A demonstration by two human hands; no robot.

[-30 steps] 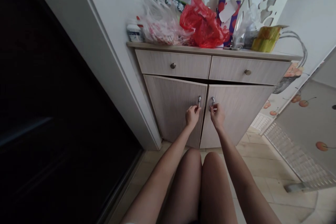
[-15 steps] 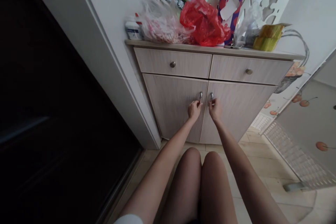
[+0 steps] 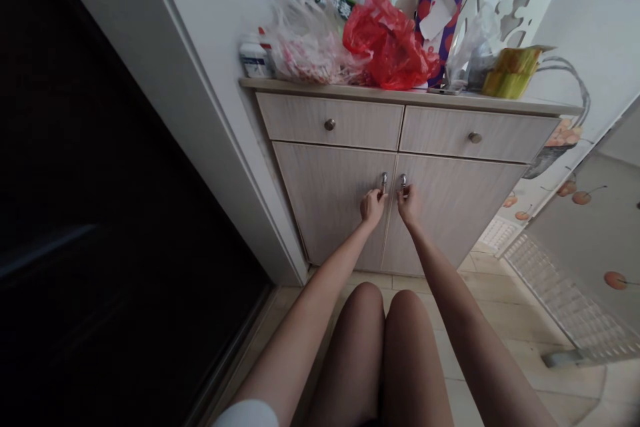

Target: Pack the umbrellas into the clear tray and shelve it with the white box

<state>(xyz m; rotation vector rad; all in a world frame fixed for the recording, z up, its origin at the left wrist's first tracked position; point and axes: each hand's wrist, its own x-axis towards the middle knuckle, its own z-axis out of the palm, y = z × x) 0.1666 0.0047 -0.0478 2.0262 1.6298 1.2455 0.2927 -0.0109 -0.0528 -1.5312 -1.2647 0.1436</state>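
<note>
Two pale wood-grain cabinet doors stand closed side by side in front of me. On the left door, my left hand pinches the lower end of a metal door handle. My right hand grips the matching door handle on the right door. The upper ends of both handles show above my fingers, and the lower ends are hidden by them. My knees are between my forearms, close to the cabinet.
Above the doors are two drawers with round knobs. The cabinet top bears a red plastic bag, a clear bag, a white bottle and a yellow package. A dark doorway lies left; a cherry-patterned panel stands right.
Almost nothing differs. My left hand has shifted very slightly to the right and up; both hands stay on the handles and the doors remain closed.
</note>
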